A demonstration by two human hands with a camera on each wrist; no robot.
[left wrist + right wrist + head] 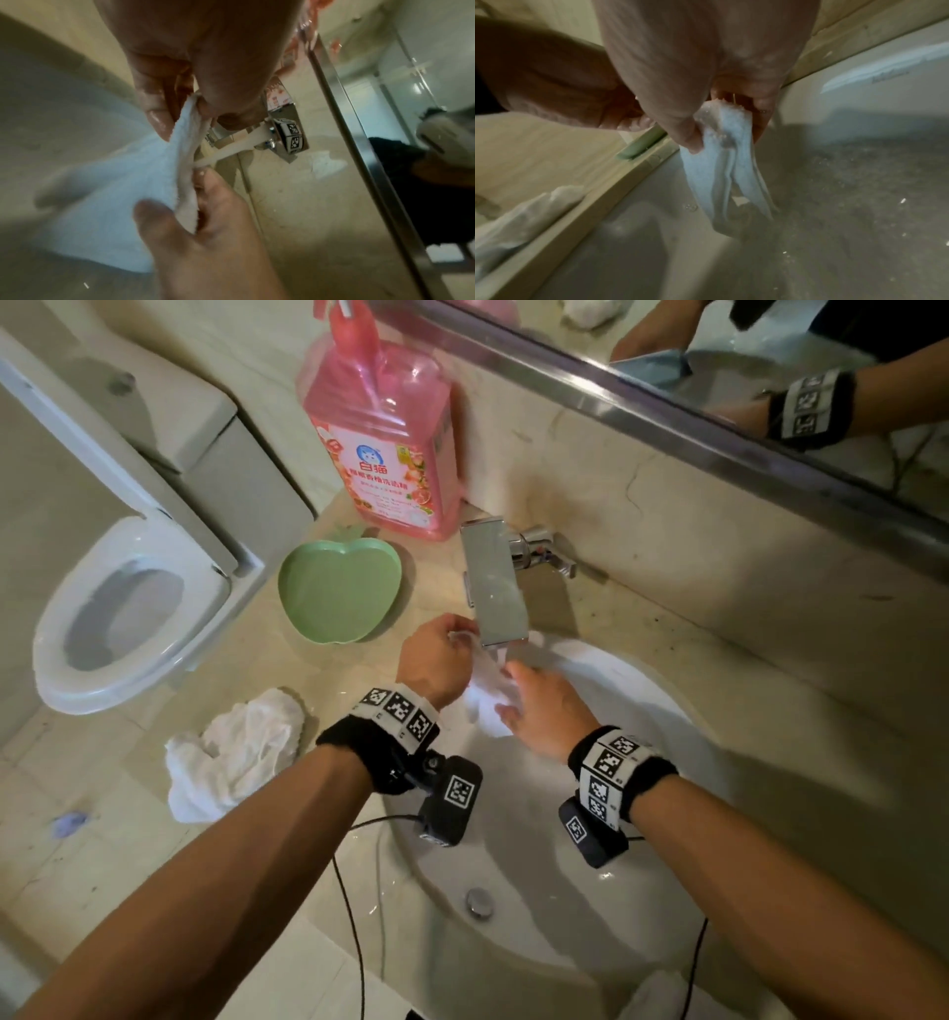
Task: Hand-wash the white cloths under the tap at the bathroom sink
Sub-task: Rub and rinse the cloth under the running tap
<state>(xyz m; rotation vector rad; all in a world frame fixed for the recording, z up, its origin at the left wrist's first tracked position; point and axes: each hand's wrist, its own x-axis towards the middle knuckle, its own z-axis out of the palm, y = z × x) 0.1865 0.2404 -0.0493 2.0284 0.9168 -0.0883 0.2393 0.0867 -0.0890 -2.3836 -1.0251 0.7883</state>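
A wet white cloth [484,691] hangs between my two hands under the chrome tap [494,585], where a thin stream of water falls. My left hand [452,645] pinches its upper edge [189,119] between thumb and fingers. My right hand [513,697] grips the same cloth lower down, thumb on top [721,125]. The cloth's loose end [731,182] trails down into the white sink basin [590,819]. A second white cloth [233,755] lies crumpled on the counter left of the sink.
A green apple-shaped dish [339,588] and a pink detergent bottle [385,439] stand on the counter left of the tap. A toilet [128,613] is at the far left. A mirror [770,377] runs above the backsplash. Another white lump [657,994] lies on the sink's near rim.
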